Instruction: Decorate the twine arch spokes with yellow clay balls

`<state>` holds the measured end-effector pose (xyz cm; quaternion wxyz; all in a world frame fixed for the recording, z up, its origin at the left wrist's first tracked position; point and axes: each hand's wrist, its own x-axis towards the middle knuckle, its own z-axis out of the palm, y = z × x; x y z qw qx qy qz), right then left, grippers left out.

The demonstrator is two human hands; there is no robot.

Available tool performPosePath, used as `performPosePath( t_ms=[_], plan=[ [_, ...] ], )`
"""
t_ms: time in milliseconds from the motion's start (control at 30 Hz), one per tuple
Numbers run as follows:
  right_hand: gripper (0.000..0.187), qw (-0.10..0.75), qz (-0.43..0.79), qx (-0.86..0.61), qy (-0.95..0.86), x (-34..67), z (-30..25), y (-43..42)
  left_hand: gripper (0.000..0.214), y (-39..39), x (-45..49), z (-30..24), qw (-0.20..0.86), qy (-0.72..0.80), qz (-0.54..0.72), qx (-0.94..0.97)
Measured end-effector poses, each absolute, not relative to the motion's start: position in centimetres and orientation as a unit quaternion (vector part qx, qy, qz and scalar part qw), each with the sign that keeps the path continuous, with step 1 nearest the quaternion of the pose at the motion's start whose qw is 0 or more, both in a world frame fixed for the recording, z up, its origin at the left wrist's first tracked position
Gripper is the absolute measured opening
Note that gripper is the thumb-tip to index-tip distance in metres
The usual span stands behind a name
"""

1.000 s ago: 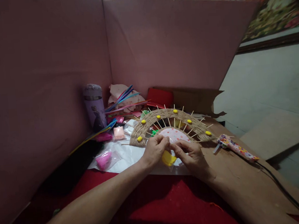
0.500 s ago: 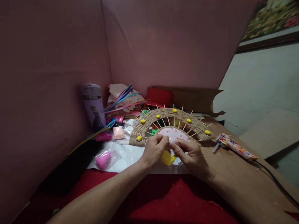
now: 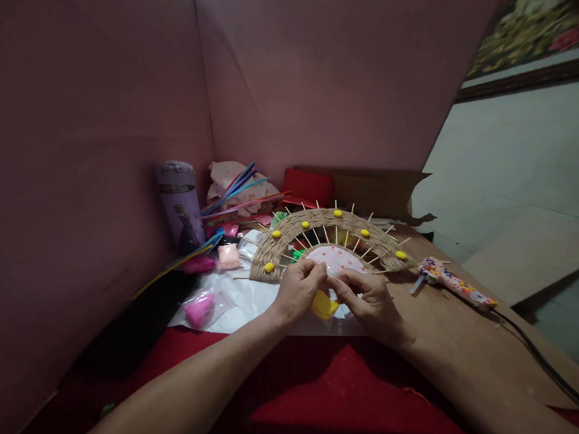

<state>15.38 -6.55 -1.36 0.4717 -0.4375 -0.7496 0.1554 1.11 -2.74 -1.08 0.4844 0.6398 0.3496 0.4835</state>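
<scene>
My left hand (image 3: pixel 302 286) and my right hand (image 3: pixel 369 298) meet in front of me, thumbs and forefingers pinched close together. Between them shows a clear plastic bag with yellow clay (image 3: pixel 323 305); its upper edge seems to be at my fingertips, which partly hide it. Just behind stands a half-round woven twine piece (image 3: pixel 291 238) with thin sticks poking out and several yellow clay dots on it. Its inner half circle of spotted pink cloth (image 3: pixel 340 258) is partly covered by my hands.
A cloth-patterned glue gun (image 3: pixel 455 284) lies at right, its cord running to the front. At left are a purple tumbler (image 3: pixel 181 209), a bag of pink clay (image 3: pixel 200 309) and pipe cleaners (image 3: pixel 237 189). White paper (image 3: pixel 242 314) lies over red cloth (image 3: pixel 303 396). Pink panels (image 3: pixel 339 86) stand behind.
My fingers shift very slightly at the pinch. The view moves a touch; the other things stay where they were.
</scene>
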Motion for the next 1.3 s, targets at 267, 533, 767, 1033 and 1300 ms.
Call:
performPosePath(
  t_ms=[267, 533, 767, 1033, 1300],
  plan=[
    [0.032, 0.453, 0.149, -0.442, -0.759, 15.44, -1.52, -6.47, 0.030, -2.55, 1.11, -1.35, 0.474, 0.355, 0.478, 0.649],
    [0.029, 0.401, 0.131, -0.461, -0.781, 15.56, -2.04, -6.15, 0.027, -2.49, 1.08, -1.67, 0.451, 0.379, 0.466, 0.659],
    [0.029, 0.418, 0.142, -0.454, -0.774, 15.51, -1.83, -6.29, 0.029, -2.46, 1.10, -1.79, 0.453, 0.371, 0.467, 0.663],
    [0.028, 0.479, 0.239, -0.450, -0.715, 15.44, -2.07, -5.89, 0.034, -2.43, 1.15, -1.79, 0.532, 0.333, 0.487, 0.607],
    [0.032, 0.528, 0.322, -0.445, -0.647, 15.39, -2.12, -5.61, 0.035, -2.60, 1.13, -1.52, 0.543, 0.341, 0.502, 0.580]
  ],
)
